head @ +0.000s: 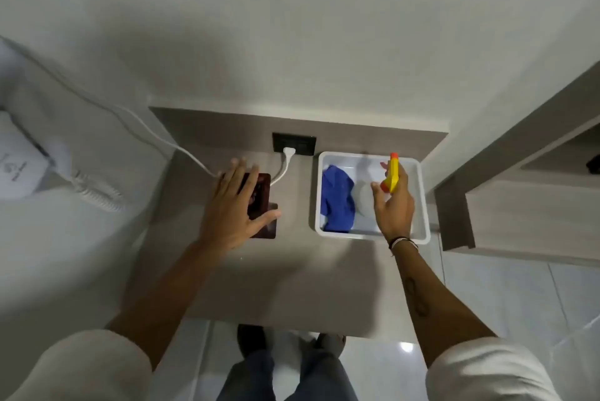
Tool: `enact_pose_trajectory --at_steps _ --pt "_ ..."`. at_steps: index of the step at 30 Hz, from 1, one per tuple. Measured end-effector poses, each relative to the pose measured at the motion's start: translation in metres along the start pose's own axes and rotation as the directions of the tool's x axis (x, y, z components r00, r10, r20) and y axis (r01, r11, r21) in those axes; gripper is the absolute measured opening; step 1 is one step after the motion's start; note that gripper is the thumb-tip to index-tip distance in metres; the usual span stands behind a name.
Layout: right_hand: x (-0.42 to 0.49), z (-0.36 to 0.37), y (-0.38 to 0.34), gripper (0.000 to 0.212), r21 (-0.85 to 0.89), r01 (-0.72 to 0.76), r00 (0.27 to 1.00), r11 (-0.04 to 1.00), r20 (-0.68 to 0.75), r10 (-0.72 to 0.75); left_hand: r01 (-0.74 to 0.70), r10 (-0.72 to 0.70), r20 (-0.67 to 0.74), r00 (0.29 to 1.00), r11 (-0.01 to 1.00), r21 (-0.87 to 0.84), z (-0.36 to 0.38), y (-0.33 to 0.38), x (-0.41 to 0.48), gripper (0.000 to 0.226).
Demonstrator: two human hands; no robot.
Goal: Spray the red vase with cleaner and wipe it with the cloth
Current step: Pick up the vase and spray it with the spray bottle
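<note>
The dark red square vase point(263, 193) stands on the left part of a small grey-brown table point(292, 277), seen from above. My left hand point(233, 212) hovers over its top with fingers spread, covering most of it. A white tray point(424, 222) on the right holds a crumpled blue cloth point(336, 199) and a white spray bottle with a yellow and orange head point(392, 173). My right hand point(394, 209) is over the tray, fingers apart, thumb and fingers on either side of the spray head. Whether it touches the bottle is unclear.
A black wall socket point(303, 142) with a white plug and cable point(287, 154) sits just behind the vase. The cable runs left to a white device point(19, 167) on a pale surface. A wooden unit point(519, 206) stands close on the right. Tiled floor lies below.
</note>
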State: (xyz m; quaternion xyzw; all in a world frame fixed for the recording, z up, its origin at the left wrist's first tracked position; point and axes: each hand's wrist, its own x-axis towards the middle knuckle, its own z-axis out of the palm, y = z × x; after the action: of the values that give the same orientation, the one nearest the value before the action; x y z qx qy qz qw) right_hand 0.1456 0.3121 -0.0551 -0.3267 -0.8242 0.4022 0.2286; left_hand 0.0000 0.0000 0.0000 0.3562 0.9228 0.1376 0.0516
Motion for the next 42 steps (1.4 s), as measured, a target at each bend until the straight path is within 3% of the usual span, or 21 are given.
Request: enact_pose_trajectory --at_steps 2,6,10,12,15,17,19,21,24,26,31,36,42 --pt "0.008 0.003 0.003 0.06 0.02 -0.042 0.997 0.999 -0.07 0.043 -0.002 0.002 0.045 0.999 1.0 0.013 0.0 -0.001 0.002 0.131" --pt "0.016 0.008 0.007 0.043 0.029 -0.121 0.991 0.992 -0.062 0.122 0.018 -0.016 0.088 0.996 1.0 -0.012 -0.003 -0.002 0.003 0.128" --pt "0.016 -0.002 0.007 0.042 0.04 -0.048 0.995 0.998 -0.087 0.051 0.1 -0.088 0.067 0.994 0.973 -0.209 -0.008 -0.006 -0.001 0.119" --pt "0.009 -0.011 -0.005 0.036 0.068 -0.011 0.983 0.998 -0.182 0.024 0.117 -0.112 0.035 0.993 0.943 -0.311 -0.006 -0.014 -0.008 0.115" --pt "-0.018 -0.028 -0.04 0.024 0.21 0.011 0.938 0.978 -0.342 0.063 0.09 -0.086 0.029 0.996 0.896 -0.435 0.001 -0.032 -0.021 0.113" --pt "-0.044 -0.034 -0.063 0.021 0.366 0.035 0.934 0.93 -0.344 0.1 0.033 -0.034 0.007 0.999 0.865 -0.501 0.004 -0.046 -0.026 0.112" --pt "-0.076 -0.035 -0.079 0.028 0.449 -0.084 0.949 0.889 -0.238 0.209 -0.001 0.004 0.005 1.0 0.835 -0.55 0.006 -0.058 -0.029 0.111" --pt "-0.108 -0.029 -0.089 0.029 0.453 -0.242 0.96 0.858 -0.018 0.28 -0.018 0.023 0.0 1.0 0.809 -0.587 0.005 -0.067 -0.032 0.109" --pt "-0.149 -0.005 -0.102 0.04 0.349 -0.307 0.929 0.886 0.313 0.199 -0.033 0.056 0.016 0.998 0.773 -0.633 0.002 -0.08 -0.034 0.108" --pt "-0.165 0.017 -0.109 0.037 0.308 -0.303 0.885 0.902 0.441 0.146 -0.041 0.088 0.044 0.995 0.775 -0.631 0.0 -0.09 -0.033 0.11" --pt "-0.159 0.054 -0.133 0.032 0.279 -0.21 0.868 0.937 0.494 0.047 -0.061 0.146 0.106 0.984 0.821 -0.567 -0.004 -0.105 -0.031 0.114" --pt "-0.149 0.062 -0.13 0.038 0.129 -0.172 0.846 0.977 0.527 0.08 -0.106 0.21 0.156 0.965 0.86 -0.5 -0.01 -0.112 -0.025 0.117" --pt "-0.147 0.054 -0.123 0.027 0.164 -0.143 0.866 0.976 0.499 0.043 -0.148 0.25 0.145 0.957 0.856 -0.496 -0.006 -0.117 -0.024 0.117"
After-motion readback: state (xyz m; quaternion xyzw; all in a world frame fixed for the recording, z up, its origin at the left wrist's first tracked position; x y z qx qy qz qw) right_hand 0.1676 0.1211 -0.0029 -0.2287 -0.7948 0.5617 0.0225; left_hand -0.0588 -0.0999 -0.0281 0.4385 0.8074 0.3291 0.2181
